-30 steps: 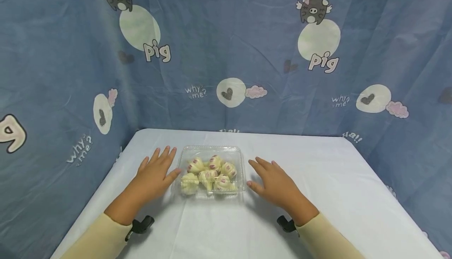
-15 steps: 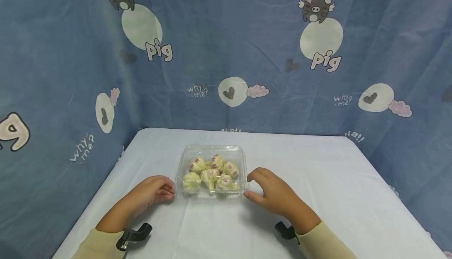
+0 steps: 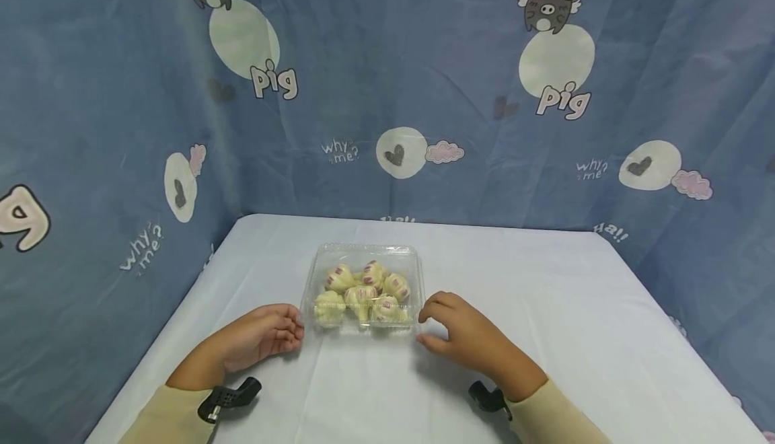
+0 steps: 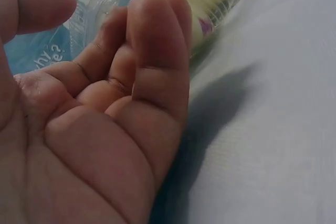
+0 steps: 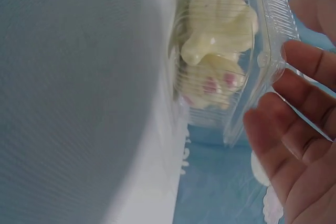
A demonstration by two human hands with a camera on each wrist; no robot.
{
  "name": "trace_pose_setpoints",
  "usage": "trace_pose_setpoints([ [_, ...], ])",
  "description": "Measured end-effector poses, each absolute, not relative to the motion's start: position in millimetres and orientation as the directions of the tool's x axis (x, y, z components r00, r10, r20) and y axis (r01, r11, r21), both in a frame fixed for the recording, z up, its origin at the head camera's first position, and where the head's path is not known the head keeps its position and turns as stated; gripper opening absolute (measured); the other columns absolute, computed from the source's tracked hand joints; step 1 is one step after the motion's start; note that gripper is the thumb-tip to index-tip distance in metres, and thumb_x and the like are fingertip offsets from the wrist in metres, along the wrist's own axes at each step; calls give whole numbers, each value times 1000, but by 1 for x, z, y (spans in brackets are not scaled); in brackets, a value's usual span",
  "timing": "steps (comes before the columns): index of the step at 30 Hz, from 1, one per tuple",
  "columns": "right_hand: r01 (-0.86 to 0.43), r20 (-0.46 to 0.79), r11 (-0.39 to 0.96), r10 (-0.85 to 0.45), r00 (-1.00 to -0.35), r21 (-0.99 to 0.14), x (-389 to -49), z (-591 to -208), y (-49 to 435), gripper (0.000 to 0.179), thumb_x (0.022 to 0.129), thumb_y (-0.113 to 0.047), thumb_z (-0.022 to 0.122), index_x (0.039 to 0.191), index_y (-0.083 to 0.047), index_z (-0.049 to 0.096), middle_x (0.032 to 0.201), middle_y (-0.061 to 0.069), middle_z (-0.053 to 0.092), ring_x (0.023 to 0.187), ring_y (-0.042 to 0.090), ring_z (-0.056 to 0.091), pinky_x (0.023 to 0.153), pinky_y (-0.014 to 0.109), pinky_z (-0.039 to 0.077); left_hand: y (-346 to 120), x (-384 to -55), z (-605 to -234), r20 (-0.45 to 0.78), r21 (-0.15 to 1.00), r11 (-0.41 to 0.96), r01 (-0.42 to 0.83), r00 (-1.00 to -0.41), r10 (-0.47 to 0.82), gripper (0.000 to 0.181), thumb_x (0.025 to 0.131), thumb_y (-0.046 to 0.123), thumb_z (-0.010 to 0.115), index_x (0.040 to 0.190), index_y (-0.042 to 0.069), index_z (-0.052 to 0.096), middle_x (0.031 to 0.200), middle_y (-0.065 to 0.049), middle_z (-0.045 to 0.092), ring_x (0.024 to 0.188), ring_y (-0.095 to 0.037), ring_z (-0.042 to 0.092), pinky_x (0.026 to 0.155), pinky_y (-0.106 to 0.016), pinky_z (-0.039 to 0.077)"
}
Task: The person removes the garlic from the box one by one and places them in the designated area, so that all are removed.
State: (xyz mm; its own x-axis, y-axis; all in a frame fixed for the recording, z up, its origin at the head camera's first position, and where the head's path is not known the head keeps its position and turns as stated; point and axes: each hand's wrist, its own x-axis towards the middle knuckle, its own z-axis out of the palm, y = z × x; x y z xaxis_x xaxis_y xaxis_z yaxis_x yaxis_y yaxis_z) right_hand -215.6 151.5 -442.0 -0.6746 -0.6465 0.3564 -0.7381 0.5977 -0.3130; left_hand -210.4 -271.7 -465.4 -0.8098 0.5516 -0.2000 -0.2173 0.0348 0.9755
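Observation:
A clear plastic clamshell box [image 3: 368, 248], lid closed, stands on the white-covered table. Inside it lie several garlic bulbs [image 3: 360, 297], cream with purple marks. My left hand [image 3: 257, 340] is at the box's front left corner, palm turned toward it and fingers loosely bent. In the left wrist view those fingers [image 4: 160, 40] overlap the box wall, with the thumb held apart. My right hand [image 3: 463, 336] is by the right front side, fingers gently bent, thumb apart from them. The right wrist view shows its fingertips [image 5: 257, 124] right at the box's rim [image 5: 265, 59]. Neither hand grips anything.
White cloth [image 3: 533, 282] covers the table around the box. A blue curtain [image 3: 339, 47] printed with pigs and clouds hangs behind and along both sides. Each wrist carries a small black camera mount [image 3: 233, 397].
My left hand has drawn down and turned its palm toward the box, its spread fingers now bent. My right hand has bent its fingers at the right side. The box stays closed.

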Motion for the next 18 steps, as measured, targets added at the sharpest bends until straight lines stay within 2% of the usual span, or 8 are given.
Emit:
trace_pose_setpoints([
  [4, -749, 363, 592, -656, -662, -297, -218, -443, 150, 21, 93, -23, 81, 109, -15, 71, 114, 0, 70, 110, 14, 62, 95, 37, 55, -270, -210, -468, -176, 978, 10, -209, -794, 582, 12, 106, 5, 45, 111, 5, 56, 105, -4, 64, 92, -11, 67, 83, -25, 58],
  [8, -734, 356, 608, -642, -679, -303, -219, -442, 149, 17, 96, -21, 78, 110, -14, 72, 114, 0, 71, 111, 15, 64, 96, 39, 56, -269, -211, -468, -143, 981, -22, -195, -791, 595, 11, 106, 4, 45, 110, 6, 56, 106, -4, 65, 93, -10, 68, 83, -24, 57],
  [12, -719, 334, 616, -637, -695, -322, -218, -445, 148, 14, 97, -17, 76, 110, -13, 73, 115, 2, 70, 105, 14, 67, 92, 37, 58, -267, -210, -472, -130, 975, -63, -212, -782, 610, 13, 108, 4, 43, 110, 6, 56, 106, -4, 66, 93, -9, 68, 83, -23, 57],
  [18, -761, 386, 581, -657, -648, -288, -219, -448, 145, 16, 93, -5, 78, 108, -10, 74, 111, 3, 71, 102, 13, 68, 88, 29, 58, -265, -211, -476, -112, 969, -106, -225, -775, 622, 12, 111, 8, 44, 112, 4, 55, 106, -3, 65, 95, -9, 68, 85, -22, 57],
])
